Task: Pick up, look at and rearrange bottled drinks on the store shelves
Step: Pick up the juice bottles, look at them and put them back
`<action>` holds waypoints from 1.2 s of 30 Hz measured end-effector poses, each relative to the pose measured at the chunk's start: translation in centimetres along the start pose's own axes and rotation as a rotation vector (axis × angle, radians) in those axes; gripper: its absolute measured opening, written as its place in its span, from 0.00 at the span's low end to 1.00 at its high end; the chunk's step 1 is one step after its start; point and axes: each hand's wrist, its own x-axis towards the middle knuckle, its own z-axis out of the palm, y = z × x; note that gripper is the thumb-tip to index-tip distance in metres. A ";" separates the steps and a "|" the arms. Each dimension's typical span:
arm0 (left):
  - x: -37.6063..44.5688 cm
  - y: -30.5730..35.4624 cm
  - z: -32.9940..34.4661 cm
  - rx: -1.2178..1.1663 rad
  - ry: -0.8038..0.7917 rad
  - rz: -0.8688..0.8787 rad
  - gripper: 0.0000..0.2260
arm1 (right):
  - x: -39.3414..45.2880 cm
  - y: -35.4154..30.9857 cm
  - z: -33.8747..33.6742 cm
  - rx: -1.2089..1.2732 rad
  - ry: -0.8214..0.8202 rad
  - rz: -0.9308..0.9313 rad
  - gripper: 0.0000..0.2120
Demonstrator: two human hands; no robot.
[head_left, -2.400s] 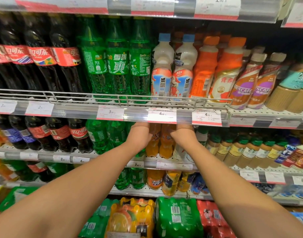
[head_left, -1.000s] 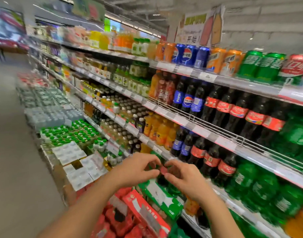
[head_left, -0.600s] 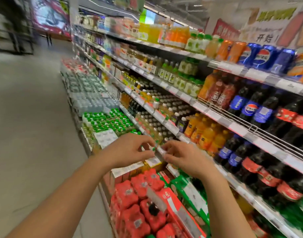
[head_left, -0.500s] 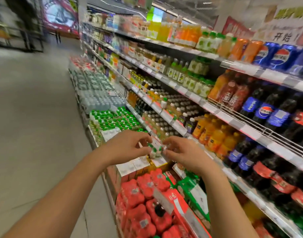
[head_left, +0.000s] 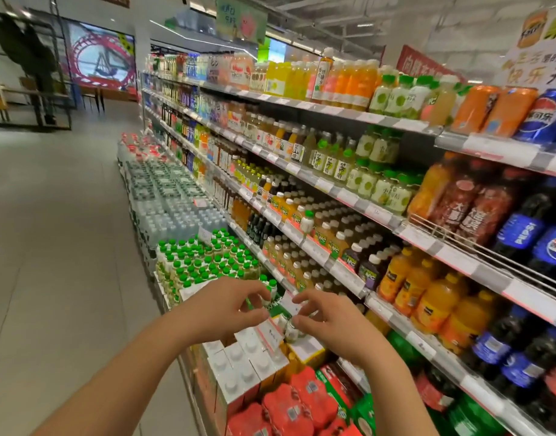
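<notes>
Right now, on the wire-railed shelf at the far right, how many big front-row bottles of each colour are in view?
Orange bottle: 1
Dark red bottles: 2
Blue-labelled cola bottles: 2
Total: 5

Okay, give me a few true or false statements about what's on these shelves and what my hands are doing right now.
1. Both hands are raised in front of the shelves, left hand and right hand. True.
2. The right hand grips an orange juice bottle. False: it holds no bottle; the orange juice bottles stand on the shelf.
3. Green-capped bottles are stacked at floor level. True.
4. The Pepsi bottles lie toppled. False: they stand upright.
</notes>
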 end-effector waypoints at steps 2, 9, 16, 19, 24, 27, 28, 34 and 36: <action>2.6 -1.0 -0.5 0.026 -0.030 0.026 0.14 | 2.5 1.0 -0.2 0.021 0.034 0.022 0.14; 16.5 -5.5 -5.0 0.153 -0.063 0.113 0.15 | 14.6 4.2 -3.6 0.055 0.152 0.077 0.16; 25.9 -6.4 -6.4 0.104 -0.036 0.227 0.14 | 19.4 5.2 -7.7 0.048 0.231 0.112 0.15; 29.7 -5.8 -6.0 0.089 -0.013 0.324 0.14 | 19.8 6.4 -9.3 -0.011 0.288 0.145 0.16; 36.8 -3.2 -6.1 0.088 0.129 0.539 0.20 | 19.9 7.6 -12.2 -0.066 0.410 0.215 0.18; 41.5 -1.2 -7.0 0.072 0.245 0.652 0.22 | 20.0 7.9 -14.5 -0.144 0.494 0.272 0.19; 42.9 -0.4 -7.4 0.056 0.274 0.683 0.22 | 20.1 8.1 -15.3 -0.166 0.528 0.288 0.19; 51.1 3.4 -10.0 -0.039 0.374 0.803 0.25 | 21.5 7.7 -19.4 -0.269 0.703 0.382 0.19; 53.7 4.0 -10.6 -0.027 0.414 0.830 0.26 | 22.4 7.4 -21.0 -0.327 0.750 0.408 0.19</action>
